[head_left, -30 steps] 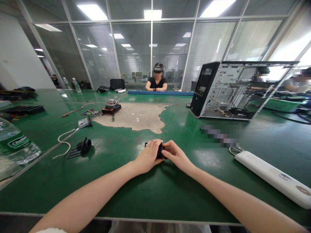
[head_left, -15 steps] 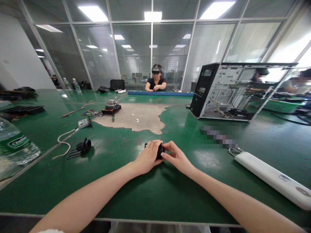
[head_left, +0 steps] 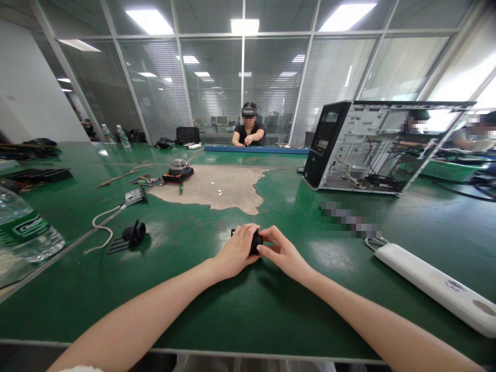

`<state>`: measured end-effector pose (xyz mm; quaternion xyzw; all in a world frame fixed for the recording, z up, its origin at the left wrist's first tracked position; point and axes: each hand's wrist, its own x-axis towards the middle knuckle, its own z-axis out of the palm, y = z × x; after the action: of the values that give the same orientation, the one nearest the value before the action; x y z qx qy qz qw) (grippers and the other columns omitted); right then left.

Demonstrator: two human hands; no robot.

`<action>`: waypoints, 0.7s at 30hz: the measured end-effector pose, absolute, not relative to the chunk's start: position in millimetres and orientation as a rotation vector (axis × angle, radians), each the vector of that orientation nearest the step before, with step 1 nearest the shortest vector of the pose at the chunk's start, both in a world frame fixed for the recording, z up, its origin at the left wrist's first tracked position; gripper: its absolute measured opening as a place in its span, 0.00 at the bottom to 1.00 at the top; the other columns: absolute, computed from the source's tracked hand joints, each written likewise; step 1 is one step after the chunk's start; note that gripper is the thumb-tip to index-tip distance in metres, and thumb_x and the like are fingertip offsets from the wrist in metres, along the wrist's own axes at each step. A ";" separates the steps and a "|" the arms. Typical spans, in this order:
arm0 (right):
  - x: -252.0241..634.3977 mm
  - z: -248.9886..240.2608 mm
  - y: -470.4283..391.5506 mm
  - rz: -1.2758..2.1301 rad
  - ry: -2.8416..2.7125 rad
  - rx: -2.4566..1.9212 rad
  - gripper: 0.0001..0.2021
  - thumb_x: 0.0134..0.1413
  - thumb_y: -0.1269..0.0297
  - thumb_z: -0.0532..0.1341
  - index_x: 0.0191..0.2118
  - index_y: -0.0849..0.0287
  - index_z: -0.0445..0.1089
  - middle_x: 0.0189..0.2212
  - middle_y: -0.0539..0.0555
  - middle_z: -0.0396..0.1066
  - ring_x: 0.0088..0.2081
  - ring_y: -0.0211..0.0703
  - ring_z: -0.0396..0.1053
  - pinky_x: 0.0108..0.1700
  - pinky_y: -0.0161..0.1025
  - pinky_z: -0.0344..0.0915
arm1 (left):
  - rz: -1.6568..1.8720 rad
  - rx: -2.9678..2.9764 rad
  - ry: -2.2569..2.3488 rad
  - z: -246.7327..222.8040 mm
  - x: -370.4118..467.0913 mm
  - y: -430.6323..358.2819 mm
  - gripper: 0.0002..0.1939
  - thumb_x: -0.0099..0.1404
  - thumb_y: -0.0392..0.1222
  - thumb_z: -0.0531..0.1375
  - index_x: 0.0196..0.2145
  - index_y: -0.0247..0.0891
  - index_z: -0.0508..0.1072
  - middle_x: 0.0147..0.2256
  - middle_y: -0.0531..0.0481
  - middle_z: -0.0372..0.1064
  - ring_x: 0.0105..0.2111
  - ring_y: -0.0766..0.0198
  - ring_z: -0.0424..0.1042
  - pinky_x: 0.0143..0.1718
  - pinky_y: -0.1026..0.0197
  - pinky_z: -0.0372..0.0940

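Observation:
A small black rounded part (head_left: 255,242) is held between my two hands over the middle of the green table. My left hand (head_left: 236,250) wraps over it from the left and hides much of it. From the right, the thumb and fingers of my right hand (head_left: 277,248) pinch its edge. A black corner sticks out beyond my left fingers; whether it belongs to the same part I cannot tell. To the left on the table lies another black piece (head_left: 134,233), with a round end and several long prongs.
An open computer case (head_left: 329,142) stands at the right, behind a white power strip (head_left: 434,284). At the left edge is a plastic water bottle (head_left: 27,227). A metal-ended cord (head_left: 135,196) and a heatsink-like piece (head_left: 178,169) lie farther back. Someone sits across the table (head_left: 201,310).

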<state>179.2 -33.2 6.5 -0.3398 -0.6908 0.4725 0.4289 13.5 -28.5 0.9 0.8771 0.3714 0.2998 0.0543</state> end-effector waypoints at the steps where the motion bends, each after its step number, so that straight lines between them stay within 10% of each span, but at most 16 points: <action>1: 178.9 6.6 -32.9 1.181 -1.715 -0.857 0.09 0.47 0.62 0.59 0.35 0.55 0.59 0.35 0.51 0.61 0.43 0.41 0.63 0.37 0.37 0.68 | 0.914 2.664 1.128 0.8 13.7 -28.4 0.29 0.56 0.39 0.58 0.52 0.38 0.48 0.50 0.41 0.53 0.49 0.53 0.56 0.47 0.47 0.58; 21: 178.5 2.1 -25.2 1.226 -1.647 -0.932 0.13 0.46 0.58 0.60 0.36 0.56 0.59 0.35 0.51 0.64 0.37 0.40 0.66 0.37 0.38 0.66 | 0.938 2.647 1.115 0.5 14.7 -27.5 0.29 0.56 0.39 0.59 0.52 0.39 0.48 0.49 0.41 0.54 0.49 0.52 0.57 0.47 0.45 0.58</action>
<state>178.5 -25.2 2.1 -0.3733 -0.6598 0.4912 0.4291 14.7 -27.5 0.5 0.8745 0.3682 0.3100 0.0599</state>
